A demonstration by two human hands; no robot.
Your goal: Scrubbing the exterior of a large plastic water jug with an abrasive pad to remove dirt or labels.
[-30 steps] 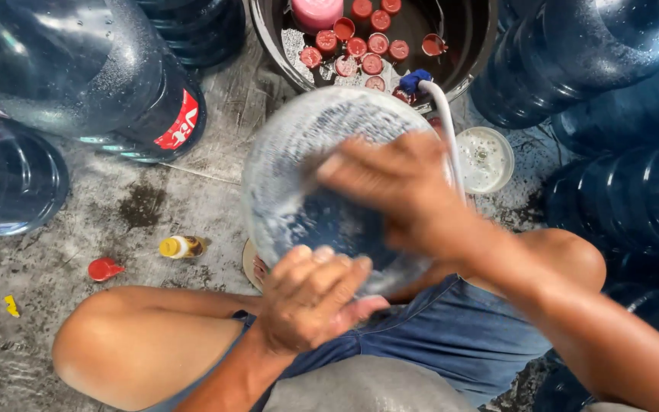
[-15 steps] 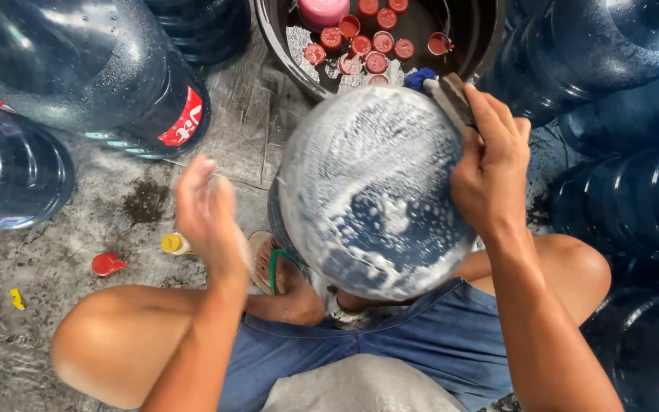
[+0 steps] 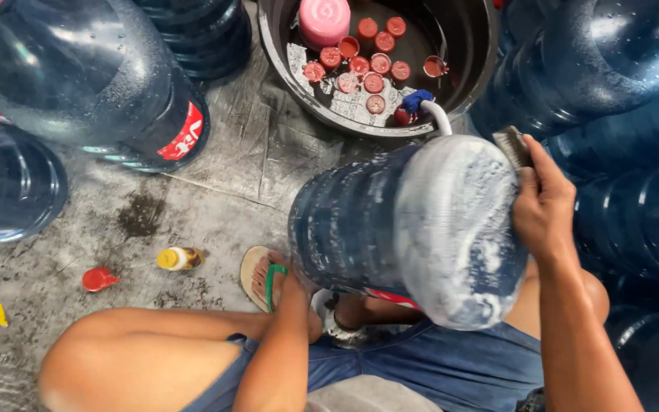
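A big blue water jug (image 3: 360,221) lies tilted across my lap, its foam-covered base (image 3: 459,229) turned up towards me. My right hand (image 3: 547,202) rests on the upper right rim of the base and grips a small scrub brush (image 3: 511,145) pressed against the jug. My left arm runs down to the jug's lower left side, where my left hand (image 3: 297,286) slips under it. Its fingers are hidden beneath the jug, close to my foot in a green-strapped sandal (image 3: 265,278).
A black basin (image 3: 284,84) holds water, several red caps and a pink cup (image 3: 324,19); a white hose (image 3: 438,114) hangs over its rim. Large blue jugs (image 3: 78,76) crowd both sides. A yellow-capped small bottle (image 3: 179,259) and red cap (image 3: 99,279) lie on wet concrete.
The jug has tipped over so its side now shows, base swung right. My left hand dropped from the air to under the jug. My right hand stayed on the base rim.
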